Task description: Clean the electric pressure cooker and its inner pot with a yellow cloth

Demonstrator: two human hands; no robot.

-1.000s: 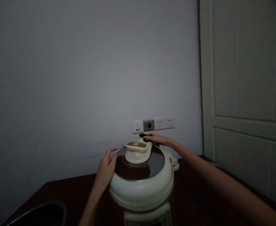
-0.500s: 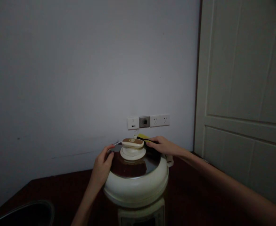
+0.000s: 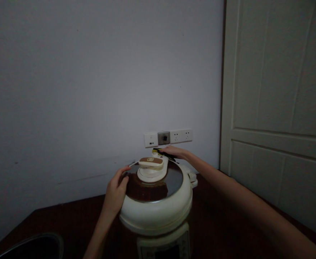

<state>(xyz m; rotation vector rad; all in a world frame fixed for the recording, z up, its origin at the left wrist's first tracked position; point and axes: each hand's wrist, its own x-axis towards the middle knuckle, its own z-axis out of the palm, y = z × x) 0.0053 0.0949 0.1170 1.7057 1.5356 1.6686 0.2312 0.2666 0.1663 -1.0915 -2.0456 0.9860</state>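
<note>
Atop the white cooker point(image 3: 156, 217), the right grip point(image 3: 173, 151) holds a yellow-black item point(image 3: 156, 150), left grip point(image 3: 116, 190) spread against the lid point(image 3: 144, 192)

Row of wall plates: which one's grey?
The second wall plate from the left, with a dark block on its face. The others in the row are white.

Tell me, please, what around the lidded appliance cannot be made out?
All in the head view:
Control panel: bottom edge cuts it; markings too dim.
Yellow-and-black item: partly hidden by the right hand; unidentified.
Pale strip at the left hand: too small to identify.
Round-rimmed thing, lower left: cut by the bottom edge; inside dark.
</note>
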